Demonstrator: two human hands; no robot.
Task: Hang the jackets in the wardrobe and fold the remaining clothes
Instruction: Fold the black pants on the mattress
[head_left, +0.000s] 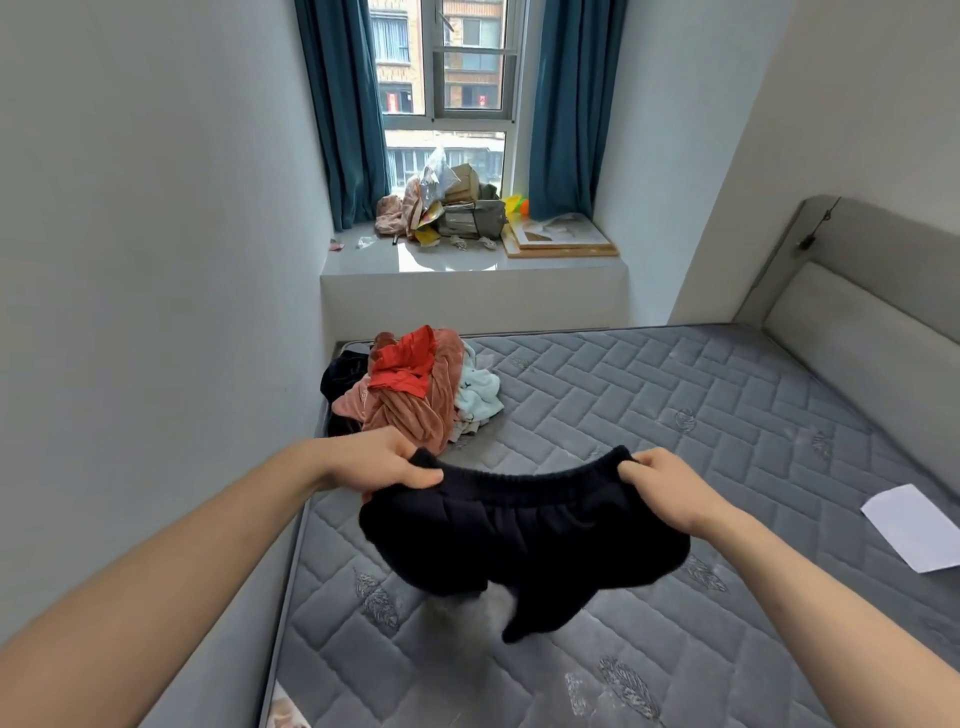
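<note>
A black garment with an elastic waistband (524, 535) hangs above the grey quilted mattress (675, 415). My left hand (384, 462) grips the waistband's left end and my right hand (670, 488) grips its right end, so the band is stretched between them. The lower part of the garment droops and touches the mattress. Behind my left hand lies a pile of clothes (410, 389) with red, pink, pale blue and dark pieces, at the bed's far left corner.
A white sheet of paper (914, 525) lies on the mattress at the right. The padded headboard (857, 322) runs along the right side. A wall closes the left. The window ledge (467, 260) beyond the bed holds bags, boxes and boards.
</note>
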